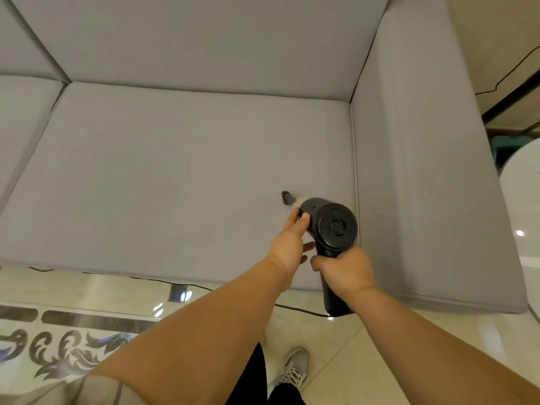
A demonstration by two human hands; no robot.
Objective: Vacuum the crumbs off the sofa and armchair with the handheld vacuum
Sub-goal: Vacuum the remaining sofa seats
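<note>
A black handheld vacuum point(336, 226) points away from me over the grey sofa seat cushion point(181, 176). Its narrow nozzle point(285, 197) touches the cushion near the right armrest, beside a few tiny pale crumbs point(280, 201). My right hand point(346, 270) grips the vacuum's handle from below. My left hand point(292, 242) lies against the left side of the vacuum's body, thumb and forefinger touching the barrel, the other fingers straight.
The sofa's right armrest point(423, 185) rises just right of the vacuum, the backrest point(204, 45) behind. A thin black cable point(163, 280) runs along the glossy tiled floor at the sofa's front edge. A white round table point(526, 206) stands at far right. My shoe point(295, 369) is below.
</note>
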